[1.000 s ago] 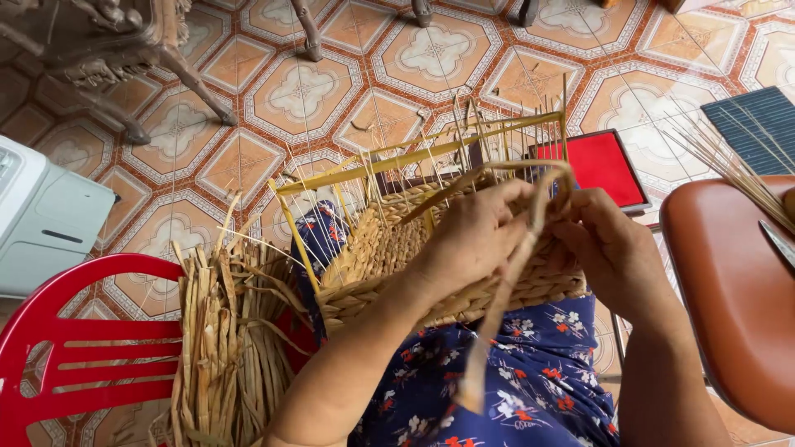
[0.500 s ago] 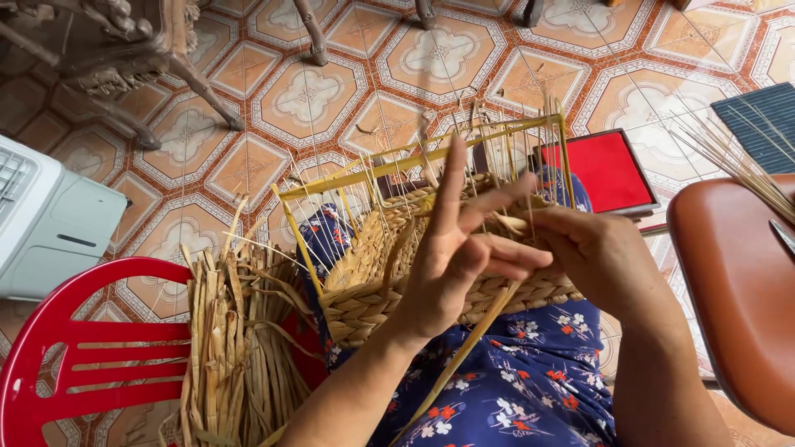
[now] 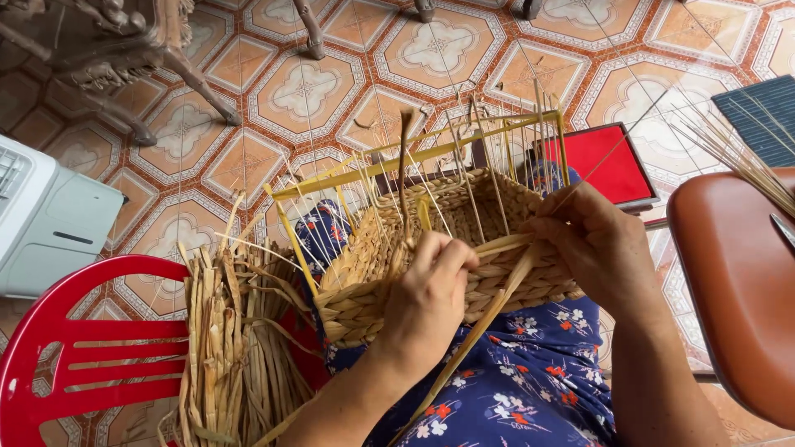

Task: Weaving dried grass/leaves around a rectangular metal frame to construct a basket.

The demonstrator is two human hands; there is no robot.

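Observation:
A half-woven straw basket (image 3: pixel 364 302) with a yellow frame and thin upright stakes rests on my lap, over a blue flowered cloth (image 3: pixel 530 381). My left hand (image 3: pixel 426 302) is curled over the basket's near rim, fingers closed around a flat straw strand (image 3: pixel 480 319) that trails down across the cloth. My right hand (image 3: pixel 596 248) sits at the rim's right side, pinching the same strand where it meets the weave.
A bundle of dried straw (image 3: pixel 236 348) lies on a red plastic chair (image 3: pixel 74 356) at my left. A brown seat (image 3: pixel 737 281) with thin reeds stands at right. A red flat case (image 3: pixel 609 165) and a white appliance (image 3: pixel 45 219) sit on the tiled floor.
My left hand, raised with fingers spread half a second ago, has come down and closed on the rim and strand. The right hand stays at the rim.

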